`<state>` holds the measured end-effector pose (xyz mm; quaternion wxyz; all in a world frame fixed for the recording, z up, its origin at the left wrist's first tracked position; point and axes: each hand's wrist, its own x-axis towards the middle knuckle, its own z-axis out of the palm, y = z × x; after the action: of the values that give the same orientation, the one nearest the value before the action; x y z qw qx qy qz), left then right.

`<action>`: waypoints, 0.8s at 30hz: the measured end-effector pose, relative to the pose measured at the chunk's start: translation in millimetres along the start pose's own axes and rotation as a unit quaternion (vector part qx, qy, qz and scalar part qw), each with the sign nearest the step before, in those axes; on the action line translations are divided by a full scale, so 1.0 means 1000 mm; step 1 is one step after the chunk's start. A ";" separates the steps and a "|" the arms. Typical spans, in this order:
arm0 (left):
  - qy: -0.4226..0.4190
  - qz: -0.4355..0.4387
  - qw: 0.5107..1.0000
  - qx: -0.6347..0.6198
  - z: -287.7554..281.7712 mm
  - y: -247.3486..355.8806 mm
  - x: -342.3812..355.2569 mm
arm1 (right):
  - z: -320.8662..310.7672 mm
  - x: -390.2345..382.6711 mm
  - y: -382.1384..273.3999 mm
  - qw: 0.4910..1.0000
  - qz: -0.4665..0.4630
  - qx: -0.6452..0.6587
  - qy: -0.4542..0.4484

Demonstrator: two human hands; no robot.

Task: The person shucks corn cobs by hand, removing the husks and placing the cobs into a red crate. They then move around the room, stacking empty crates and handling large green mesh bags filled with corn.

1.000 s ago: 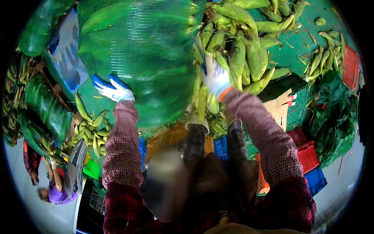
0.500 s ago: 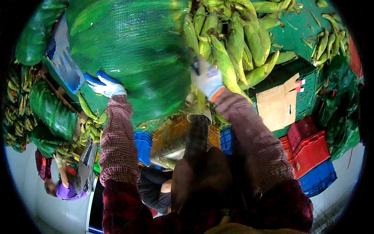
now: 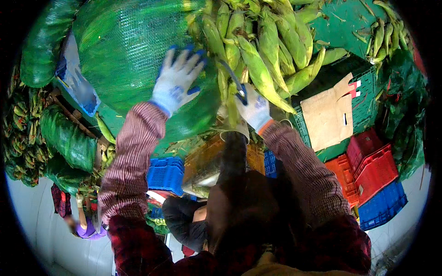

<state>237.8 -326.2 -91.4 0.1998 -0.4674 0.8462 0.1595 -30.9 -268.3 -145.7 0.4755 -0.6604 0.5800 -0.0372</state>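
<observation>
A large green mesh sack [image 3: 124, 60] bulges across the upper left, its weave stretched tight. Over its right part lies my left hand [image 3: 177, 85], in a white and blue work glove, fingers spread and holding nothing. My right hand [image 3: 254, 110], gloved alike with an orange cuff, is closed around a small knife [image 3: 232, 76] with a thin dark blade pointing up and left. That hand is beside the sack's right edge, at the lower end of a pile of corn cobs [image 3: 260, 69] in green husks. The knife's handle is mostly hidden in the glove.
Right of the pile stands a green crate [image 3: 366, 117] with a cardboard piece [image 3: 327, 115] on its side. Red crates [image 3: 373, 168] and a blue crate [image 3: 382, 209] are stacked below. Another filled sack [image 3: 69, 138] lies left. A person in purple [image 3: 90, 230] is at lower left.
My left hand has moved right and up from the sack's lower left edge onto its surface. My right hand has come down slightly, and the knife shows more clearly.
</observation>
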 end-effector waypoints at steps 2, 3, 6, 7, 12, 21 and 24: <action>-0.092 0.079 0.988 0.100 0.003 0.003 0.022 | 0.017 0.014 -0.011 0.999 0.023 -0.007 -0.038; -0.133 0.086 0.979 0.129 -0.004 0.006 0.032 | 0.025 0.012 -0.015 0.996 0.039 -0.044 -0.063; -0.243 0.066 0.951 0.177 -0.001 0.018 0.049 | 0.066 -0.017 0.002 0.997 0.004 -0.055 -0.048; -0.279 0.053 0.940 0.188 0.002 0.021 0.047 | 0.071 -0.027 0.005 0.997 0.005 -0.056 -0.044; -0.353 0.036 0.921 0.160 -0.020 0.022 0.056 | 0.049 -0.035 0.008 0.993 0.013 -0.064 -0.098; -0.332 0.104 0.929 0.126 -0.047 0.032 0.005 | 0.077 -0.062 -0.003 0.989 -0.048 -0.109 -0.084; -0.352 0.119 0.925 0.077 -0.062 0.033 -0.014 | 0.071 -0.096 0.014 0.970 -0.085 -0.187 -0.129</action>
<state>204.6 -327.7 -28.5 0.4999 -0.2598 0.7806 0.2709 -30.2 -147.9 -145.6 0.4093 -0.7838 0.4520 0.1176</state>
